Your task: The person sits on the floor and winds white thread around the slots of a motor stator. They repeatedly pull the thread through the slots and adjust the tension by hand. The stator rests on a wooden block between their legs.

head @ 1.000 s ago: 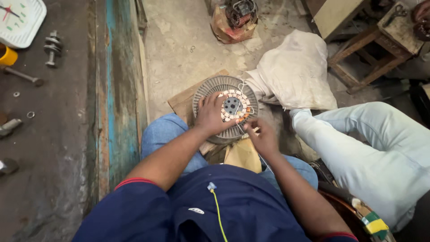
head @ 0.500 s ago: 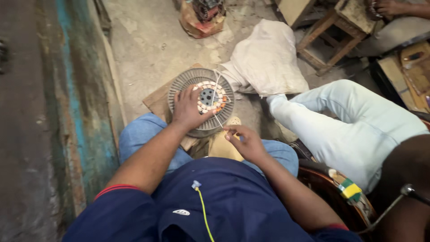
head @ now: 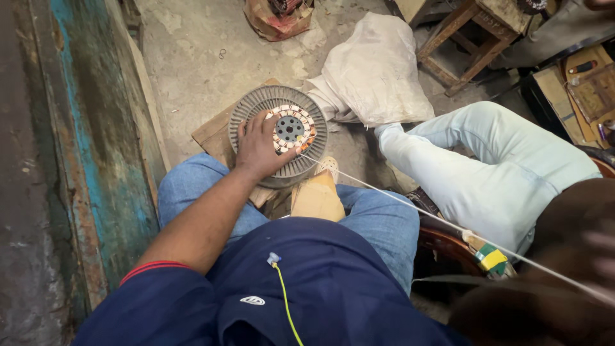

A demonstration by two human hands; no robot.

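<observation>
The left hand [head: 259, 148] lies flat, fingers spread, on the round grey finned metal motor stator [head: 279, 134], pressing on its ring of white-insulated slots just left of the dark hub. The stator rests under that palm on a flat wooden board [head: 211, 136] on the concrete floor, just ahead of the person's blue-jeaned knees. A thin taut pale wire [head: 410, 205] runs from the stator's right edge, beside the left fingertips, away to the lower right. The right hand [head: 599, 247] appears there only as a blur at the frame's edge; whether it grips the wire cannot be told. Beyond the stator, to the right of the left hand, lies a crumpled white cloth sack [head: 378, 70], and another person's leg in pale trousers [head: 487, 160] stretches beside it.
</observation>
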